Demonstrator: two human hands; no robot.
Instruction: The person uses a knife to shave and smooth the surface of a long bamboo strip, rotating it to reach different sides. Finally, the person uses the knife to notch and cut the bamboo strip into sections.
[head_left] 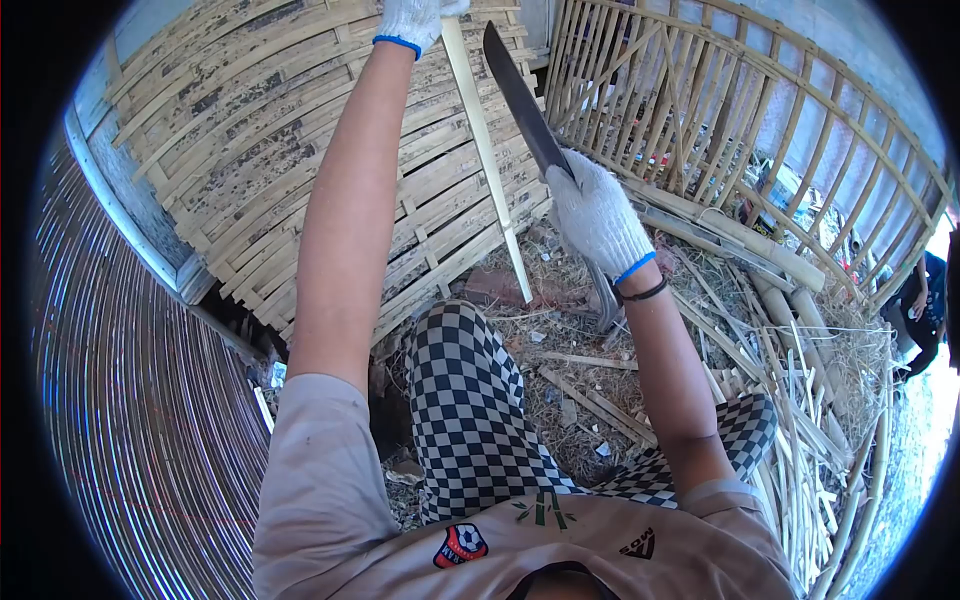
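I can see the person's gloved left hand [408, 22] gripping a bamboo strip [480, 130] near its top; the strip slants down before a slatted bamboo panel [290, 150], its lower end by the knee of the checked trousers [460, 380]. The gloved right hand [600, 215] is clenched round a big knife [522, 105], pointing upward beside the strip, just apart from it, with a bamboo fence [775, 70] beyond
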